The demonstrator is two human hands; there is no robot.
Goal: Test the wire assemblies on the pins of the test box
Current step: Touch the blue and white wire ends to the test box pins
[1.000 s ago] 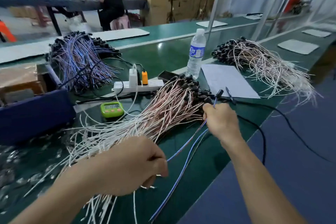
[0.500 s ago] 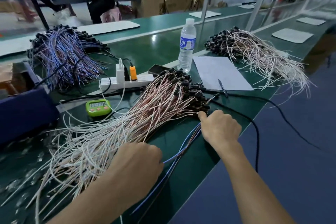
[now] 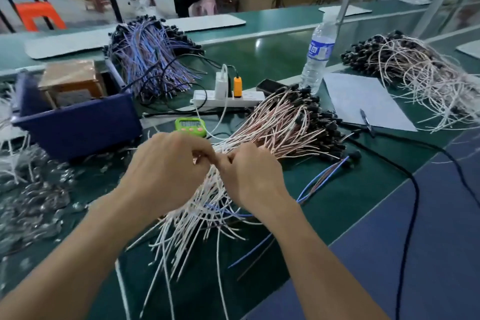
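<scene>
The right hand (image 3: 253,176) has come from the black connector ends (image 3: 327,135) to meet the left hand (image 3: 166,166) over the heap of pink-white wire assemblies (image 3: 280,125) on the green table (image 3: 350,210). The wires look light, limp and tangle-prone, and are best drawn singly near a connector. Knuckles up, both hands pinch strands.

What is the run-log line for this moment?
left hand: pinches pink-white wire pile | right hand: pinches same pile | blue wire assembly: unheld
</scene>
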